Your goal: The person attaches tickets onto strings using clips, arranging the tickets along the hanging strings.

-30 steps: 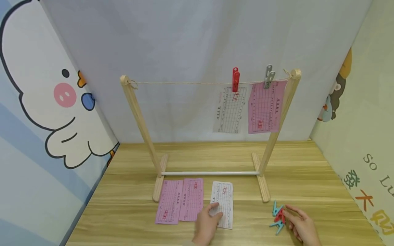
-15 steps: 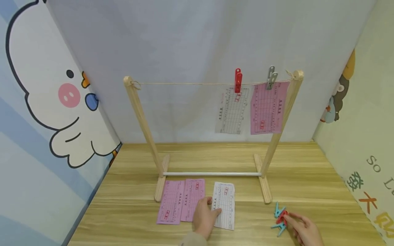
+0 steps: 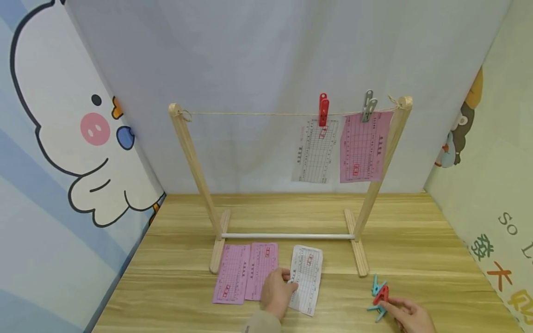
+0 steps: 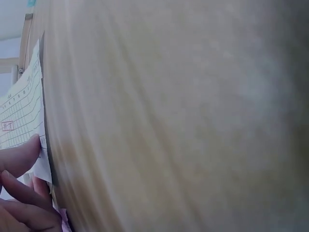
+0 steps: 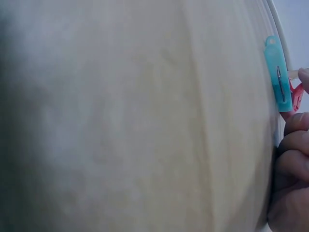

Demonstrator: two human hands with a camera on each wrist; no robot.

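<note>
My left hand (image 3: 275, 292) pinches the left edge of a white printed slip (image 3: 307, 273) lying at the table's front middle. In the left wrist view the thumb (image 4: 21, 157) is on top of the slip, the fingers curl beneath, and its edge stands off the wood. At the right, my right hand (image 3: 410, 315) pinches a red clothespin (image 3: 381, 295) between thumb and finger. Two light-blue clothespins are by it, one behind (image 3: 376, 287) and one in front (image 3: 378, 311). The right wrist view shows a blue clothespin (image 5: 277, 75) overlapping the red one.
Two pink slips (image 3: 231, 275) (image 3: 262, 270) lie left of my left hand. A wooden rack (image 3: 195, 171) with a string (image 3: 250, 114) stands behind. From the string hang a white slip (image 3: 314, 155) under a red clothespin (image 3: 323, 110) and a pink slip (image 3: 362, 150) under a grey clothespin (image 3: 368, 107).
My left fingers have drawn back from on top of the white slip to its left edge; it has shifted right and tilted. The red clothespin has turned more upright in my right fingers.
</note>
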